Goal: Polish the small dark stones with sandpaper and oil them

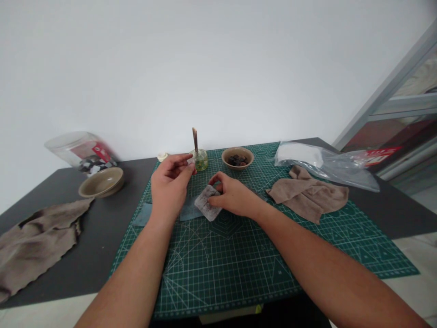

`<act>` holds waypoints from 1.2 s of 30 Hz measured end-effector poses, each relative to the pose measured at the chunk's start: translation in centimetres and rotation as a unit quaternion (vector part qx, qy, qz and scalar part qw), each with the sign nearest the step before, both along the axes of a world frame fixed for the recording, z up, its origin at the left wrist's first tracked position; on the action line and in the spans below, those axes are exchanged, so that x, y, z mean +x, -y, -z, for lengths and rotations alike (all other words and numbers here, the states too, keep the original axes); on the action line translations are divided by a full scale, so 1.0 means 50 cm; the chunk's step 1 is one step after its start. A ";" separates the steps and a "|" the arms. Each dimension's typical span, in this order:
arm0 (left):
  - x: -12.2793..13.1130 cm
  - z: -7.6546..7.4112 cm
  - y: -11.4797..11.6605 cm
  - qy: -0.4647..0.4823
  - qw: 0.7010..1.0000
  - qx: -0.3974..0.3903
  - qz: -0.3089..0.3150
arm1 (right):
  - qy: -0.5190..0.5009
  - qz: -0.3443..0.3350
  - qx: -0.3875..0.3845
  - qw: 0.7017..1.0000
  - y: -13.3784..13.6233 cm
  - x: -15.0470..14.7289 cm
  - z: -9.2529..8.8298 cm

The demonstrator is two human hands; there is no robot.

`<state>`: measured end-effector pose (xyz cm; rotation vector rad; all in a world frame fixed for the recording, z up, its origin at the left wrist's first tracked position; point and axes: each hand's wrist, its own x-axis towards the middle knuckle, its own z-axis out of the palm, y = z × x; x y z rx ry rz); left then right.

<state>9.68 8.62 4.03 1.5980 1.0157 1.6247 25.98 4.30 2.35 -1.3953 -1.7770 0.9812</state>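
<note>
My right hand [231,196] is closed in a pinch on a small clear packet [206,204] with dark contents, holding it just above the green cutting mat [239,255]. My left hand [170,184] hovers to the left of it, its fingers curled and thumb pressed to fingertips near a small glass jar [200,159] with thin sticks standing in it. What the left fingers pinch, if anything, is too small to make out. A grey-blue flat piece [189,212] lies on the mat under the hands.
A tan bowl [238,157] of dark pieces stands behind the hands. A brown cloth [309,193] and a clear plastic bag [324,163] lie right. At left are an empty bowl [102,182], a tipped plastic jar [82,152] and another cloth [37,241].
</note>
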 end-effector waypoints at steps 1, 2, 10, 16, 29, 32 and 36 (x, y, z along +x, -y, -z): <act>0.000 -0.002 0.001 0.005 1.000 -0.005 0.003 | 0.021 -0.013 -0.004 1.000 0.000 0.002 -0.001; 0.000 -0.005 0.002 0.009 1.000 -0.010 0.007 | 0.041 -0.027 -0.007 0.999 -0.001 0.005 -0.003; -0.002 -0.016 0.007 0.001 0.999 -0.040 0.023 | -0.041 -0.064 -0.077 0.994 -0.017 0.034 0.000; -0.008 -0.015 0.003 -0.032 0.998 -0.041 0.018 | 0.107 -0.100 -0.185 0.972 0.005 0.047 -0.034; 0.007 -0.030 0.028 -0.238 0.939 -0.156 0.195 | -0.174 -0.131 0.013 0.976 -0.012 0.065 -0.038; 0.003 -0.026 0.024 -0.227 0.929 -0.188 0.225 | -0.177 -0.114 0.013 0.978 -0.016 0.056 -0.030; -0.004 -0.027 0.019 -0.367 0.894 -0.132 0.220 | -0.116 -0.079 -0.005 0.990 -0.016 0.066 -0.029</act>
